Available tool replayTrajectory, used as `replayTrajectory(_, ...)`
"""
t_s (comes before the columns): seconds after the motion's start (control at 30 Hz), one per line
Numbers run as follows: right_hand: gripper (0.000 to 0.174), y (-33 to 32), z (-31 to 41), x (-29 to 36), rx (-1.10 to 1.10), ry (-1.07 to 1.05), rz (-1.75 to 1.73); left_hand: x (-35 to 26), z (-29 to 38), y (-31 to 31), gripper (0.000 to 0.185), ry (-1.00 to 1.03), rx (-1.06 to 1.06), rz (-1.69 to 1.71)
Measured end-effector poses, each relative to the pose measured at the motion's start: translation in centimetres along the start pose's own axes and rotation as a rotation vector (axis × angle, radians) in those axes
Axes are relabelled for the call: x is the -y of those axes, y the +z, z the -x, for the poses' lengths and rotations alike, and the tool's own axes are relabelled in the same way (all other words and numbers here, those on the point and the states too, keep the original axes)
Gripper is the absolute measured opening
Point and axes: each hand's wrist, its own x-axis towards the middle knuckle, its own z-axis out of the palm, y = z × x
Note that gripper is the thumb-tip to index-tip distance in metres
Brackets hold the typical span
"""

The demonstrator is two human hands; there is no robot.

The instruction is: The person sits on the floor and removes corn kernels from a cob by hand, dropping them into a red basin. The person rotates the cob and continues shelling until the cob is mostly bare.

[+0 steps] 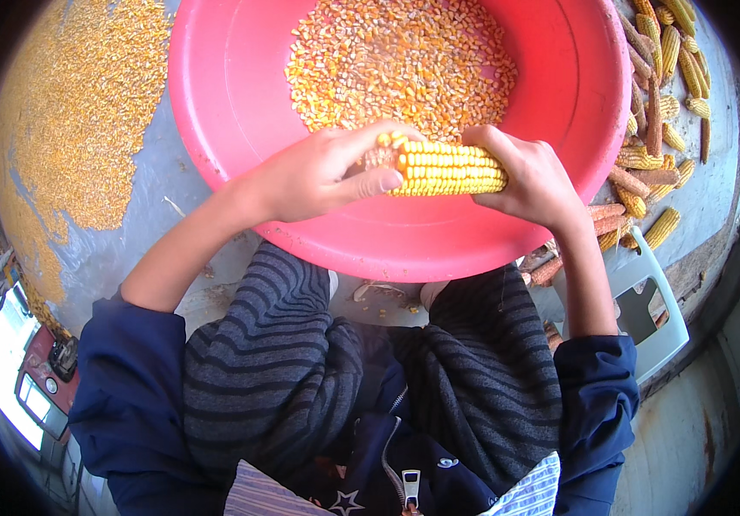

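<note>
A yellow ear of dried corn [450, 169] lies sideways between my two hands, above the near part of a large pink plastic basin [383, 242]. My left hand [328, 171] grips the left end, where the cob is partly bare, its thumb against the edge of the kernel rows. A few kernels stick up by the left fingertips. Around the right end, still covered in kernels, my right hand [531, 174] is closed. Loose corn kernels [402, 64] cover the basin's bottom. The undersides of the ear and the fingers beneath it are hidden.
On the left, a wide spread of kernels [92, 97] lies on the floor. Corn ears [663, 227] and bare cobs [654, 119] are heaped to the right of the basin. A pale plastic chair [670, 322] stands near my right arm. A red vehicle [44, 380] is at far left.
</note>
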Motion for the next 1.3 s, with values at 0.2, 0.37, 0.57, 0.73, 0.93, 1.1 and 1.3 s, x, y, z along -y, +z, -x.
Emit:
replayTrajectory(0.2,0.051,0.3,0.0,-0.2,0.016,0.009,-0.009,0.5,-0.4,-0.1,0.046,-0.112,-0.041,0.032)
replayTrajectory(0.37,0.051,0.3,-0.4,-0.3,0.028,0.025,-0.034,0.8,-0.3,-0.1,0.045,0.049,-0.079,-0.046)
replayTrajectory(0.57,0.05,0.2,-0.4,-0.1,0.104,0.081,-0.09,0.8,0.0,0.3,0.041,0.111,-0.094,-0.244)
replayTrajectory(0.73,0.05,0.4,-0.5,0.2,0.08,0.069,-0.1,0.9,0.0,0.2,0.038,0.037,-0.11,-0.286)
replayTrajectory(0.93,0.05,0.2,-0.4,0.5,0.084,0.082,-0.093,0.3,0.0,0.3,0.035,0.097,-0.137,-0.275)
replayTrajectory(1.1,0.051,0.2,-0.1,0.7,0.106,0.076,-0.061,-0.1,0.1,0.8,0.037,0.025,-0.138,-0.347)
replayTrajectory(1.3,0.051,0.2,0.0,0.7,0.1,0.066,-0.063,-0.3,0.0,0.1,0.038,-0.09,-0.055,-0.225)
